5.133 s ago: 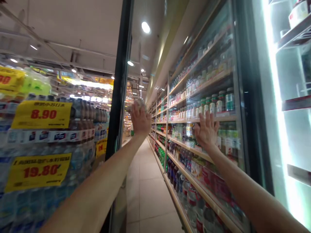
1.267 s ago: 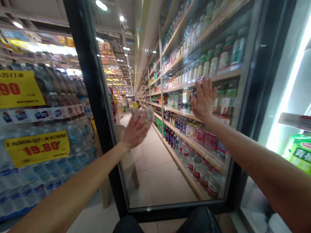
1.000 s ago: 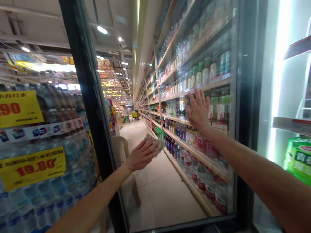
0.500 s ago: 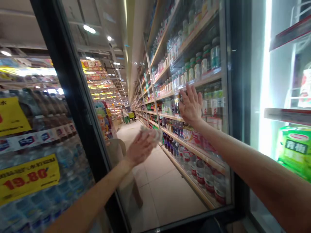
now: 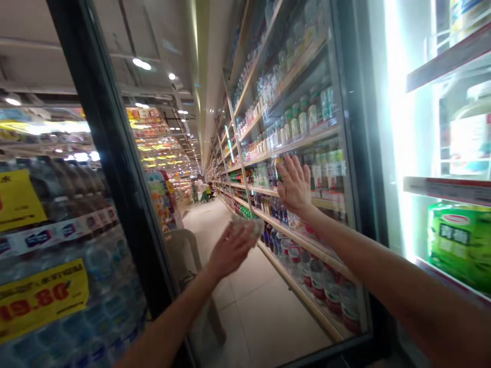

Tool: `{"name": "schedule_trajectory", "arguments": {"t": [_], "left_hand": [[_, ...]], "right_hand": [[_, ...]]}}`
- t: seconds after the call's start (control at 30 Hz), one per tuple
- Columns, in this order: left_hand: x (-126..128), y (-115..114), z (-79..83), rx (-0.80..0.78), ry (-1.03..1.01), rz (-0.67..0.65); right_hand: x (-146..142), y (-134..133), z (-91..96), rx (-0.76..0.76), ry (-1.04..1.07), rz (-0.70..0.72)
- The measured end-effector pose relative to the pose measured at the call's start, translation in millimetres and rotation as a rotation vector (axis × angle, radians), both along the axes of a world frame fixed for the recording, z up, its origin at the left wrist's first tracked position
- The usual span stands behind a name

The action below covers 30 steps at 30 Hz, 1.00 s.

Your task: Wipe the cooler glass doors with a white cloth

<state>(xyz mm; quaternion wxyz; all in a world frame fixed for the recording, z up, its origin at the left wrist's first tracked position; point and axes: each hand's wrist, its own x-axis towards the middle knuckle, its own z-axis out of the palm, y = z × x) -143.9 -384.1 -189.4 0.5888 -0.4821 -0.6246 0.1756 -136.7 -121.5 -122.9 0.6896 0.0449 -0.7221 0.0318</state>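
Observation:
My left hand (image 5: 232, 250) is blurred with motion, and its fingers press a crumpled pale cloth (image 5: 245, 225) against the glass door of a drinks cooler (image 5: 307, 76). My right hand (image 5: 295, 186) lies flat on the same glass, palm forward and fingers spread, holding nothing. Behind the glass, rows of bottled drinks (image 5: 295, 122) stand on wooden shelves right by that hand. A black door frame (image 5: 103, 153) runs up to the left of my left hand.
To the left, packs of bottled water (image 5: 99, 266) carry a yellow price sign (image 5: 42, 299). A beige plastic chair (image 5: 184, 255) stands near the door. A green package (image 5: 460, 245) sits on a lit shelf at right. A tiled aisle (image 5: 261, 317) stretches back to distant people (image 5: 197, 190).
My left hand and the cloth have slid lower across the glass. My right hand stays flat on the glass, and the whole view has turned slightly.

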Motion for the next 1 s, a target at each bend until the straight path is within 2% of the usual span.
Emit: {"name": "schedule_trajectory", "arguments": {"t": [0.1,0.13,0.17,0.23,0.33,0.37,0.4,0.43,0.47,0.57,0.6,0.63,0.67,0.7,0.73,0.77,0.83,0.9,0.93,0.97,1.0], "left_hand": [[-3.7,-9.8,51.6,0.437,0.009,0.024],[-3.6,-9.5,59.8,0.510,0.007,0.020],[-2.7,-6.9,60.4,0.526,0.000,0.015],[1.6,4.5,40.2,0.390,-0.024,0.010],[7.7,26.2,-9.9,-0.072,-0.037,-0.009],[8.1,31.6,-19.7,-0.208,-0.034,-0.015],[7.5,34.9,-22.1,-0.292,-0.027,-0.017],[6.2,35.8,-16.0,-0.316,-0.019,-0.014],[4.3,34.3,-2.0,-0.282,-0.008,-0.007],[-3.6,20.9,66.5,0.041,0.047,0.018],[-6.3,16.7,88.0,0.209,0.053,0.028],[-8.3,14.0,103.9,0.371,0.035,0.027],[-9.3,13.7,112.3,0.466,0.010,0.022],[-9.1,15.8,112.7,0.506,-0.010,0.012],[-7.7,20.0,105.7,0.471,-0.023,0.000],[-5.6,25.8,93.1,0.364,-0.024,-0.011],[-1.5,38.8,62.7,0.034,-0.001,-0.022],[0.1,48.1,45.5,-0.247,0.015,-0.023],[-0.3,49.7,47.0,-0.301,0.017,-0.023],[-1.4,49.0,55.7,-0.279,0.015,-0.026],[-2.9,46.2,70.0,-0.184,0.008,-0.028]], "right_hand": [[-1.9,1.5,0.2,0.013,0.013,0.013],[-2.0,1.5,0.3,0.012,0.014,0.015],[-2.0,1.4,0.3,0.009,0.014,0.016],[-1.8,1.0,-0.6,0.003,0.010,0.015],[-1.7,0.7,-4.0,0.009,0.011,0.006],[-1.9,0.9,-5.5,0.017,0.012,0.003],[-2.2,1.2,-6.8,0.026,0.018,0.001],[-2.6,1.6,-8.1,0.034,0.025,-0.002],[-3.0,2.1,-9.1,0.039,0.033,-0.005],[-3.9,3.6,-10.6,0.043,0.055,-0.011],[-4.2,4.0,-10.7,0.044,0.059,-0.009],[-4.4,4.4,-10.7,0.048,0.060,-0.004],[-4.5,4.7,-10.7,0.051,0.063,0.003],[-4.5,4.9,-10.8,0.053,0.065,0.010],[-4.2,4.9,-11.0,0.050,0.064,0.015],[-3.9,4.8,-11.4,0.046,0.060,0.021],[-3.0,4.4,-12.5,0.038,0.045,0.029],[-2.6,4.3,-14.0,0.037,0.032,0.035],[-2.6,4.4,-14.8,0.040,0.030,0.037],[-2.7,4.6,-15.5,0.042,0.031,0.037],[-3.0,4.9,-16.1,0.046,0.036,0.036]]}}
